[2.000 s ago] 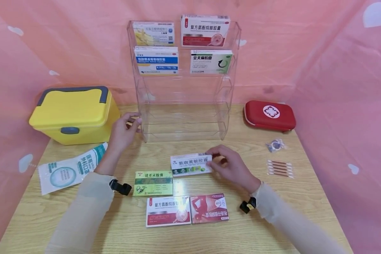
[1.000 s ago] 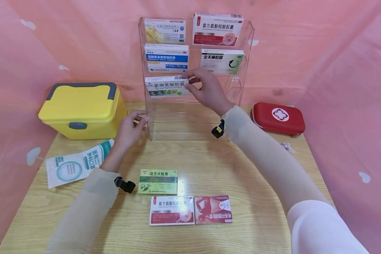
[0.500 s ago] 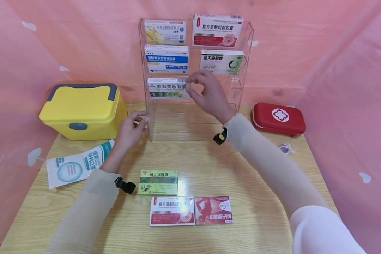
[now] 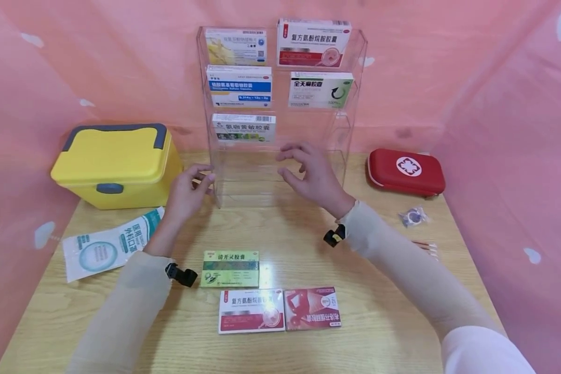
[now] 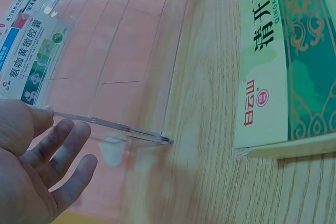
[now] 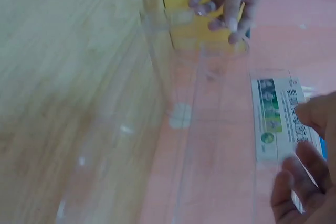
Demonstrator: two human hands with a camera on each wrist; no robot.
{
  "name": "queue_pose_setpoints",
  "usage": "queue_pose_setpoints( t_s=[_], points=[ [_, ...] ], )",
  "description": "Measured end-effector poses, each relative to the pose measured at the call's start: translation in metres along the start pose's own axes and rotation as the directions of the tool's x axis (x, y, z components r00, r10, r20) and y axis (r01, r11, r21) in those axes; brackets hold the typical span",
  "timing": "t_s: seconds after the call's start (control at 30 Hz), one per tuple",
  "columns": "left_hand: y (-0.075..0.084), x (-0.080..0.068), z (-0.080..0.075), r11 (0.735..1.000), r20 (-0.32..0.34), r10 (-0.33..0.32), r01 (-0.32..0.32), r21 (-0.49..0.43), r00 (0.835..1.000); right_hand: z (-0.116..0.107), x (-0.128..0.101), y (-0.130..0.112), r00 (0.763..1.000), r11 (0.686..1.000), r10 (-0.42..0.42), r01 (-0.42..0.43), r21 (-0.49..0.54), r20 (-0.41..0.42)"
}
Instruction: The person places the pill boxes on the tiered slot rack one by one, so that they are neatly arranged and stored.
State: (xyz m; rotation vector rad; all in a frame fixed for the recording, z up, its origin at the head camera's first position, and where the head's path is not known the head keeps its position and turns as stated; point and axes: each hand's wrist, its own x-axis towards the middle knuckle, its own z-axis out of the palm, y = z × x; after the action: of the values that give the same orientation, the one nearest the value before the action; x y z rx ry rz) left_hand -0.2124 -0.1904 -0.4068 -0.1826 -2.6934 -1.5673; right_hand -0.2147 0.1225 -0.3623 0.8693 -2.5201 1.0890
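The clear rack (image 4: 280, 156) at the back of the worktop (image 4: 378, 291) is steadied at its left front edge by the left hand (image 4: 187, 192), whose fingers (image 5: 63, 150) lie nearly straight against the plastic and grip nothing. The right hand (image 4: 310, 174) hangs in front of the lower shelves, empty, its fingers loosely spread. The white-and-green box (image 4: 244, 128) stands upright in the left pocket of the third row, under the blue-and-white box (image 4: 239, 85); the pocket to its right is unfilled. Three boxes lie flat near the front edge: the green box (image 4: 230, 269), the red-and-white box (image 4: 251, 310) and the red box (image 4: 312, 308), the last two touching. For a clean placing, a box is best pinched by its short ends, held upright with the print facing out, and lowered behind the pocket's front lip while the rack is braced
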Motion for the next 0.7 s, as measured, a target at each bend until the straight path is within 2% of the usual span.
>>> queue_pose_setpoints(
  t_s=[0.07, 0.13, 0.33, 0.57, 0.7],
  points=[
    [0.000, 0.000, 0.001, 1.000, 0.005, 0.004, -0.004, -0.003, 1.000, 0.004, -0.007, -0.002, 0.996, 1.000, 0.014, -0.016, 0.021, 0.090],
    [0.000, 0.001, 0.002, 1.000, 0.004, 0.004, -0.003, -0.009, 1.000, 0.010, -0.015, -0.005, 0.982, 0.999, 0.021, -0.029, 0.041, 0.186],
    [0.000, 0.000, 0.002, 1.000, -0.004, 0.008, -0.008, -0.020, 1.000, 0.034, -0.039, -0.019, 0.917, 1.000, 0.004, 0.000, -0.010, 0.399],
    [0.000, -0.001, 0.002, 1.000, -0.006, 0.014, -0.014, -0.025, 1.000, 0.057, -0.066, -0.037, 0.839, 0.994, 0.028, 0.035, -0.106, 0.544],
    [-0.002, -0.001, 0.002, 1.000, -0.010, 0.010, -0.010, -0.024, 1.000, 0.070, -0.079, -0.044, 0.808, 0.987, 0.034, 0.066, -0.149, 0.588]
  ],
)
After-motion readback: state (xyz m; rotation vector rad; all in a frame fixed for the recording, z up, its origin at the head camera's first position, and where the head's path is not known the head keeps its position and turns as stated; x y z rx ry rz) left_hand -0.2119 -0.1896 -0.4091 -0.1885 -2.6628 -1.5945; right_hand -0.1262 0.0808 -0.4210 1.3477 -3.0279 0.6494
